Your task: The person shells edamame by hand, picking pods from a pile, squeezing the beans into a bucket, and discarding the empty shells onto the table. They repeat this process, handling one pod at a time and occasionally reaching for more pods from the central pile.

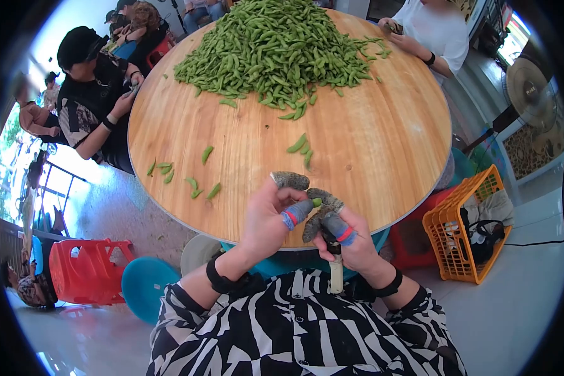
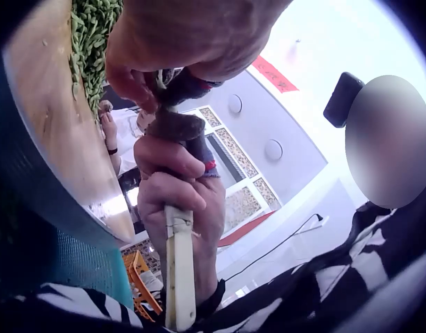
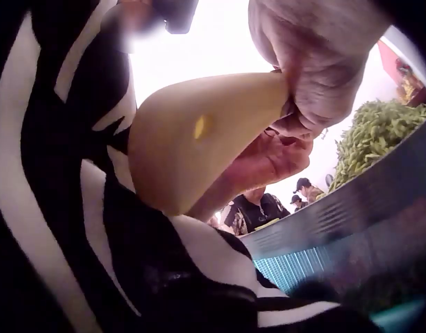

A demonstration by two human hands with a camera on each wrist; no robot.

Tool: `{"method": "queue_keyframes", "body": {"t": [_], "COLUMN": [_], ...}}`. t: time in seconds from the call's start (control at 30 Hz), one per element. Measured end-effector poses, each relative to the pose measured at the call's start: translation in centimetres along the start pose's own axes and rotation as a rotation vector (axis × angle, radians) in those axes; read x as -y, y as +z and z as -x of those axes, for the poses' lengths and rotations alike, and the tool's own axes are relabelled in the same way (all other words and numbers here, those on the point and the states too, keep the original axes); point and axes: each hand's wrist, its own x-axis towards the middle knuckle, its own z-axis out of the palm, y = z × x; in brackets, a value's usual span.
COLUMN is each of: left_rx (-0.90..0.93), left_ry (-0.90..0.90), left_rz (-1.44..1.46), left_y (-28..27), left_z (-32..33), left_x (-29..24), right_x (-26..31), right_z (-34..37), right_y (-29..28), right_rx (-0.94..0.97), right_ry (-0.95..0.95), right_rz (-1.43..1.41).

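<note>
My left hand point(image 1: 267, 216), with grey cloth covers on its thumb and a finger, pinches a green soybean pod point(image 1: 317, 202); just the pod's tip shows between the fingertips. Close against it, my right hand point(image 1: 356, 241) has similar covers with a red band at the thumb. Its lower fingers curl round the cream handle point(image 1: 336, 276) of a small tool, which points down toward my shirt. In the left wrist view that handle point(image 2: 180, 277) sticks out below the right fist. The tool's working end is hidden by the fingers, so I cannot tell its kind.
A large heap of pods point(image 1: 279, 53) covers the far side of the round wooden table point(image 1: 370, 150). Several loose pods point(image 1: 194, 185) lie at left. Other people sit around the table. A yellow crate point(image 1: 464, 225), red stool point(image 1: 91, 271) and teal basin point(image 1: 149, 288) stand on the floor.
</note>
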Motion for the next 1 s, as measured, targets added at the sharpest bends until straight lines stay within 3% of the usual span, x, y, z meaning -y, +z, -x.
{"method": "queue_keyframes", "body": {"t": [0.23, 0.37, 0.47, 0.5, 0.53, 0.57, 0.6, 0.67, 0.73, 0.77, 0.83, 0.93, 1.0], "left_rx": [-0.016, -0.027, 0.032, 0.17, 0.308, 0.307, 0.311, 0.318, 0.076, 0.076, 0.123, 0.1, 0.098], "left_ry": [0.158, 0.137, 0.001, -0.151, -0.304, -0.304, -0.327, -0.348, 0.114, 0.112, 0.744, 0.816, 0.749], "left_rz": [0.038, 0.042, 0.169, 0.383, 0.595, 0.596, 0.651, 0.703, -0.102, -0.101, -0.897, -1.079, -0.954], "left_y": [0.2, 0.1, -1.1, -1.8, -2.2, -2.3, -2.3, -1.9, -0.9, -0.9, -1.2, -1.4, -1.4], "left_z": [0.6, 0.8, 0.1, -0.3, -0.5, -0.6, -0.5, -0.4, 0.2, 0.2, 0.2, 0.4, 0.1], "left_x": [0.9, 0.9, 1.0, 1.0, 1.1, 1.6, 2.0, 2.3, 1.3, 0.9, 0.4, 0.0, -0.1], "right_x": [0.1, -0.1, 0.2, 0.3, 0.4, 0.4, 0.4, 0.4, 0.0, -0.1, -0.2, -0.5, -0.7], "right_z": [0.0, -0.1, -0.2, -0.2, -0.2, -0.2, -0.2, -0.4, -0.4, -0.4, -0.4, -0.6, -0.6], "right_y": [0.5, 0.3, 0.1, -0.3, -0.8, -1.0, -0.9, -0.7, -1.1, -1.3, -1.3, -1.2, -0.9], "right_rx": [-0.069, -0.07, -0.059, -0.058, 0.05, 0.159, 0.161, -0.018, -0.013, -0.005, -0.012, -0.013, -0.017], "right_ry": [-0.012, -0.041, 0.05, 0.05, 0.086, 0.123, 0.125, 0.113, 0.16, 0.206, 0.226, 0.232, 0.226], "right_rz": [0.038, 0.062, -0.135, -0.135, -0.235, -0.335, -0.334, -0.332, -0.393, -0.45, -0.515, -0.565, -0.555]}}
